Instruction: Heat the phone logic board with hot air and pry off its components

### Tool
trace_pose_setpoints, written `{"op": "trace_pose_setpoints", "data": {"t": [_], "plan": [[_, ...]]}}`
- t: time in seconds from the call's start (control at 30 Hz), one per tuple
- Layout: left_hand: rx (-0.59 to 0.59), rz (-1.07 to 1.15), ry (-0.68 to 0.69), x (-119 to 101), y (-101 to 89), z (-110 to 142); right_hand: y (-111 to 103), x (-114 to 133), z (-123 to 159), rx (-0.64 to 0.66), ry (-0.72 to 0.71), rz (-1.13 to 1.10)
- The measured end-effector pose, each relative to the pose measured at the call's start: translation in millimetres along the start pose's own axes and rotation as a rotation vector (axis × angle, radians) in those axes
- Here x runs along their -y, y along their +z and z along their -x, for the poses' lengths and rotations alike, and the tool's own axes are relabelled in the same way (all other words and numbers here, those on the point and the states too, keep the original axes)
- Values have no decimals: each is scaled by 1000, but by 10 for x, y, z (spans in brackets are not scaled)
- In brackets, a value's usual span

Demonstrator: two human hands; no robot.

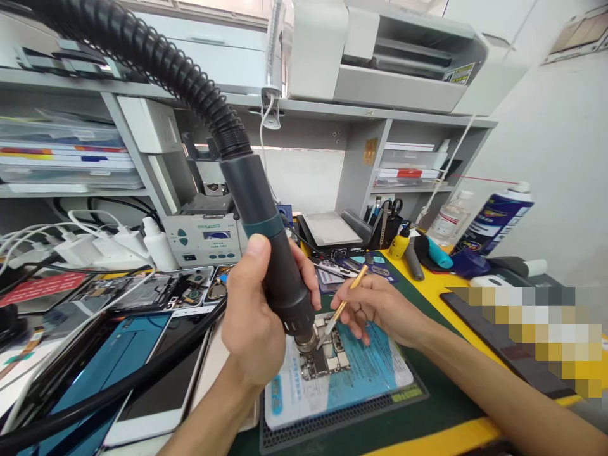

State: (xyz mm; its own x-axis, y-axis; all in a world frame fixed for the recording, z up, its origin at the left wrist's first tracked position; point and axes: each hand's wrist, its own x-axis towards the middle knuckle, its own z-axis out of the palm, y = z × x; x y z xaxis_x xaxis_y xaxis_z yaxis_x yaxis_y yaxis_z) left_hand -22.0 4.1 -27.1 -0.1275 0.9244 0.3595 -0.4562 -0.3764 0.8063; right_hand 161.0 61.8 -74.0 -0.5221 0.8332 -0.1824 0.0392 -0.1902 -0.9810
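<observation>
At circuit board (327, 363), heat gun (284, 266), blade (329, 327)

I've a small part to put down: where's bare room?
Bare green mat shows on the near side of the right forearm, between honeycomb pad and yellow strip; a narrower patch lies beyond the forearm. Crowded: around the circuit board; the left, with white phone and black cable; the back, with yellow bottle.
</observation>
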Motion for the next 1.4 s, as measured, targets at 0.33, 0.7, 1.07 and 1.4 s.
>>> {"op": "trace_pose_setpoints", "data": {"t": [0.33, 0.7, 1.07, 1.4], "plan": [[22, 50, -27, 187, 45, 51, 35, -6, 6, -4, -19, 67], [18, 24, -12, 178, 57, 34, 20, -15, 6, 7, -26, 74], [87, -40, -13, 175, 48, 73, 4, -18, 7, 53, -33, 114], [150, -10, -53, 122, 76, 97, 25, 18, 24, 79, -41, 171]]}}
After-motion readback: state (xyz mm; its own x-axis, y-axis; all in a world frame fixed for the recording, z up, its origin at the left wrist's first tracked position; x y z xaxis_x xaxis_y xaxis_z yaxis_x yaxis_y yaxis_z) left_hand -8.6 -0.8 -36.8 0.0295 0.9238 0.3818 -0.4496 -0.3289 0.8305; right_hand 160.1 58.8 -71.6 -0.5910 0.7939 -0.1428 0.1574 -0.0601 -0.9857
